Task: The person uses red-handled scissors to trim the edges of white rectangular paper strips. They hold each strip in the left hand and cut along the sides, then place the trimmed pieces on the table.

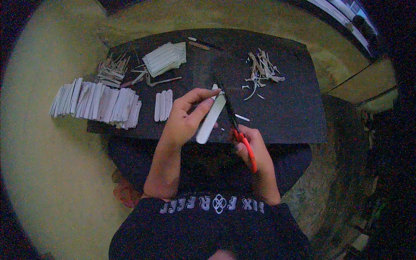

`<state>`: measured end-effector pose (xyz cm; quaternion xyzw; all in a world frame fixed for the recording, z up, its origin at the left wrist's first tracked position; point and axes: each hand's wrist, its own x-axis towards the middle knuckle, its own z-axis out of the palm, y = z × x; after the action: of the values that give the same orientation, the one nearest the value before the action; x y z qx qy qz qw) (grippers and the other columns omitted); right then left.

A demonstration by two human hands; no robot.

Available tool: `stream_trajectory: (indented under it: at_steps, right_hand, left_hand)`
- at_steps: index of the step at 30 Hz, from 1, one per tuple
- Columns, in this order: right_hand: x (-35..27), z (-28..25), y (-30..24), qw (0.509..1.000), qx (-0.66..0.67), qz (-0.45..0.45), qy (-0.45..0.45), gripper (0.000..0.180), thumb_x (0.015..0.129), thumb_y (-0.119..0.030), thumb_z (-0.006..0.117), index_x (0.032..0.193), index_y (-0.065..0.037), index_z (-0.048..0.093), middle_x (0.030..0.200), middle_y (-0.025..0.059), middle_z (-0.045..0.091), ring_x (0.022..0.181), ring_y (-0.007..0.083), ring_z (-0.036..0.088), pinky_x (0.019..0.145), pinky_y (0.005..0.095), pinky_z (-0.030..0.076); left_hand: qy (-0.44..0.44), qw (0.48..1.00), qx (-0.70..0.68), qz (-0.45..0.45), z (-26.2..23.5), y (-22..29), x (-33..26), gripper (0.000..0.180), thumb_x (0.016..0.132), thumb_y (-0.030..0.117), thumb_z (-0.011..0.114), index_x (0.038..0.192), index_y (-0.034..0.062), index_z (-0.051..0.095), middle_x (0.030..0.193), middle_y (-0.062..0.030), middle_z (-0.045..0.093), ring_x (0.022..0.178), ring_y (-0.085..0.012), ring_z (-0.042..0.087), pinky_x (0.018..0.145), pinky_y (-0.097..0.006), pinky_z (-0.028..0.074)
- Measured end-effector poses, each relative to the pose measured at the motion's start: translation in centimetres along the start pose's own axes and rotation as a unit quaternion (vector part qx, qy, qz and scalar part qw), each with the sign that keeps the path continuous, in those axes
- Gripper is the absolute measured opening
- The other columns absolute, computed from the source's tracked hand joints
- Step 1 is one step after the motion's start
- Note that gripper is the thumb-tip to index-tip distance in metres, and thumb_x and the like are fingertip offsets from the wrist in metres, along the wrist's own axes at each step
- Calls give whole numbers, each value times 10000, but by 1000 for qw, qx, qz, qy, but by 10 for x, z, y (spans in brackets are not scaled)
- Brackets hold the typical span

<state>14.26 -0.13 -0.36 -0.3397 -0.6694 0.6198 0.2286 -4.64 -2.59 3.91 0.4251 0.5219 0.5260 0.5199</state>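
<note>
A long white flat strip [211, 122] with a rounded near end is pinched between the thumb and fingers of my left hand [184, 117], tilted above the dark table. My right hand [255, 145] is closed around the red handles of a pair of scissors [246, 149]. The dark scissor blades lie along the strip's right side, close to its far end and my left fingertips. Blur hides how wide the blades are parted. Just left of my left hand, several similar round-ended strips [163, 105] lie side by side.
A long row of whitish strips [97, 103] spans the table's left side. Behind it lie thin brownish offcuts [112, 69] and a stack of outlined sheets [164, 60]. A pen-like stick [193, 39] is at the back. Curled trimmings [262, 67] lie at the far right of the dark table [286, 119].
</note>
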Motion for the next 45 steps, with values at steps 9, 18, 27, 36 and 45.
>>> stream_trajectory:
  at_steps: [9,18,27,36,45]
  right_hand:
    - [3,6,19,996,30,-18,78,466,627,-345,645,884,18,505,697,49,530,641,109,451,573,291,407]
    - [0,4,17,999,-44,0,26,547,647,-229,622,1086,37,435,905,141,554,822,217,520,739,323,415]
    - [1,4,18,999,-23,-45,13,527,660,-215,578,1095,36,418,983,165,540,912,249,513,798,331,394]
    - [2,13,3,997,14,-53,48,691,620,-605,483,945,5,481,778,38,490,711,125,445,614,252,353]
    - [-1,2,4,1000,1,-5,0,510,652,-291,602,1037,19,477,889,127,587,803,189,549,715,323,432]
  left_hand:
    - [161,865,233,413,25,-52,13,415,633,31,673,1000,25,479,936,-136,527,797,-223,570,654,-287,473]
    - [185,847,215,449,21,-43,14,259,610,-2,663,826,26,522,849,-138,571,761,-240,584,663,-294,472]
    - [137,863,218,435,17,-36,11,264,595,-2,671,816,30,530,844,-127,575,760,-226,586,660,-283,469]
    - [122,900,164,384,11,-39,11,239,612,9,656,819,20,538,863,-119,575,795,-200,575,712,-274,444]
    - [104,935,110,321,7,-36,8,223,644,4,638,848,12,548,890,-111,569,828,-159,549,733,-259,426]
